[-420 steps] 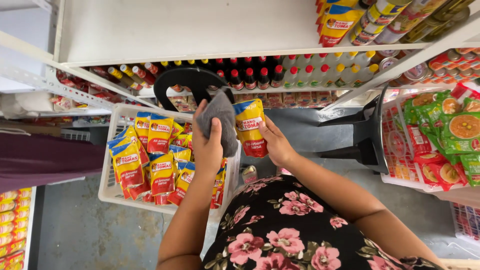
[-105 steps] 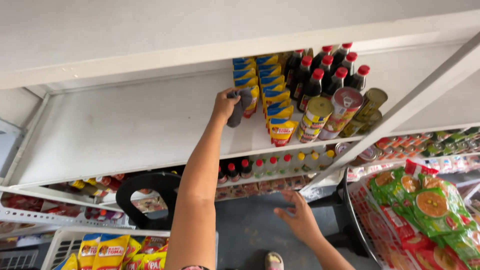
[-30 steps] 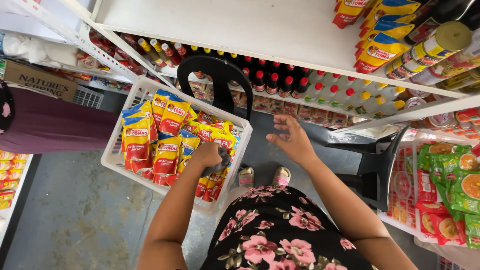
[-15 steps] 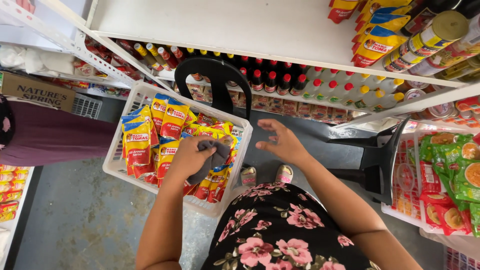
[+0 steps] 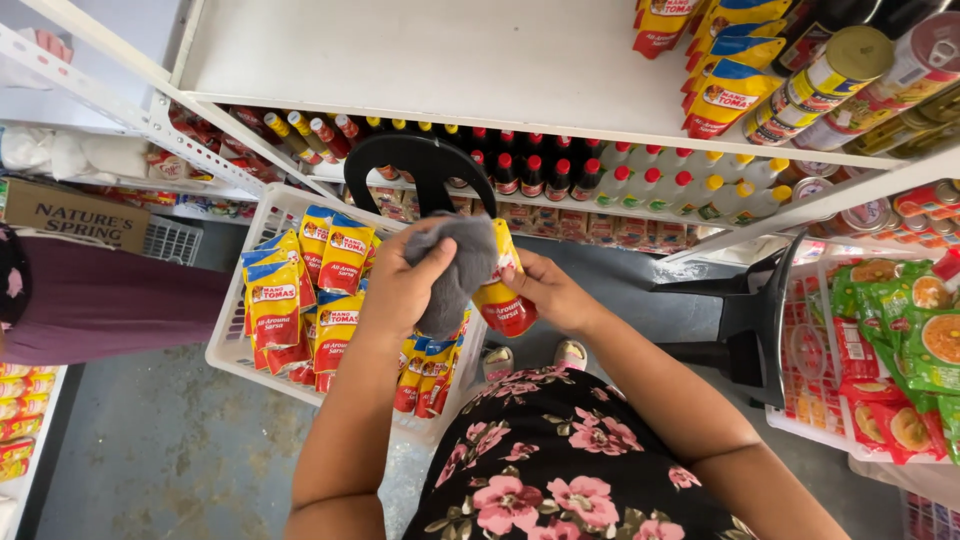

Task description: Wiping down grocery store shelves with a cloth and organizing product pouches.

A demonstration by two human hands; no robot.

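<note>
Pouch (image 5: pixel 503 297) now up from basket, soft grey cloth (image 5: pixel 455 270) on it.

Bare-armed, no sleeves past the wrists behind the fingers — left hand (image 5: pixel 400 285) and right hand (image 5: pixel 548 292) without rings or gloves. Below them, a black dress (image 5: pixel 570 465) printed with pink flowers — pale shoes (image 5: pixel 533 357) beneath.

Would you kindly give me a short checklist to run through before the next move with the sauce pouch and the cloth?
1. Left hand grips the grey cloth: ok.
2. Right hand holds the sauce pouch: ok.
3. Cloth is against the pouch: ok.
4. Pouch surface is clean: cannot tell, the cloth covers much of it.
5. Bare space on the white upper shelf beside the stocked pouches: ok.
6. White basket of pouches close by the hands: ok.
</note>
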